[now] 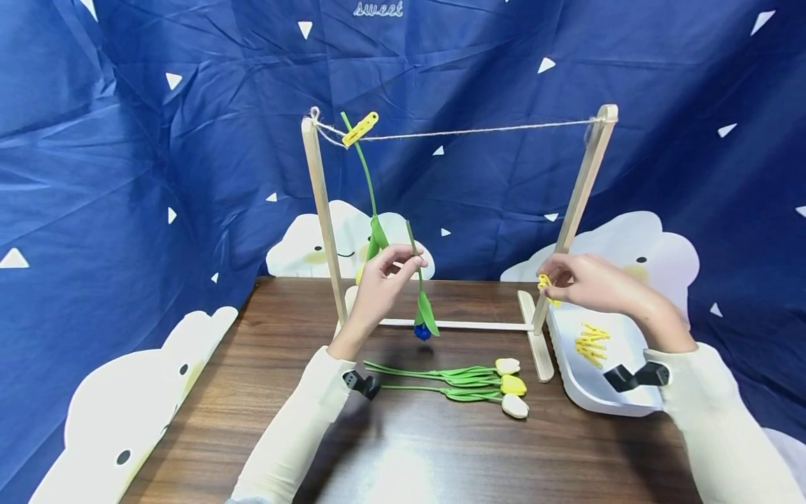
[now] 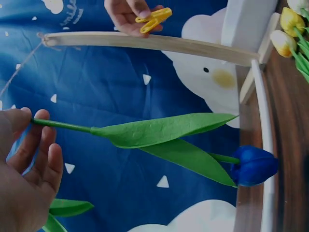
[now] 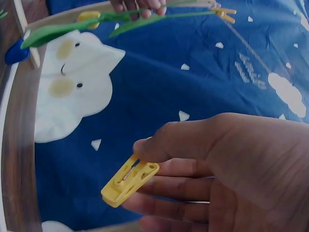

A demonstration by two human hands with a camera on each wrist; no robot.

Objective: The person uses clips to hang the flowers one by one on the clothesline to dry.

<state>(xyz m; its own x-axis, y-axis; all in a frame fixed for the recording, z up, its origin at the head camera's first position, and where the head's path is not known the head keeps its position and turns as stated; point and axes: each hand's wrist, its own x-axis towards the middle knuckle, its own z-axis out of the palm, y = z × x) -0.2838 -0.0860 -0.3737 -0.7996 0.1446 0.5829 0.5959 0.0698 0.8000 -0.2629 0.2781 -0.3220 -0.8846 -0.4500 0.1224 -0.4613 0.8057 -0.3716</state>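
My left hand [image 1: 385, 280] pinches the green stem of a blue tulip [image 2: 253, 165], which hangs with its bloom down in front of the wooden frame. Between thumb and fingers, my right hand [image 1: 582, 280] holds a yellow clothespin [image 3: 129, 179] beside the frame's right post. A second yellow clothespin [image 1: 361, 129] grips another tulip's stem [image 1: 367, 171] on the string [image 1: 478, 131], near the left post. That tulip's bloom is yellow and hangs partly behind my left hand.
Several white and yellow tulips [image 1: 513, 385] lie side by side on the wooden table [image 1: 208, 420]. At the right, a white tray [image 1: 582, 399] contains more yellow clothespins [image 1: 592, 343]. The frame's posts [image 1: 324, 210] stand on wooden feet, joined by a low white bar [image 1: 472, 325].
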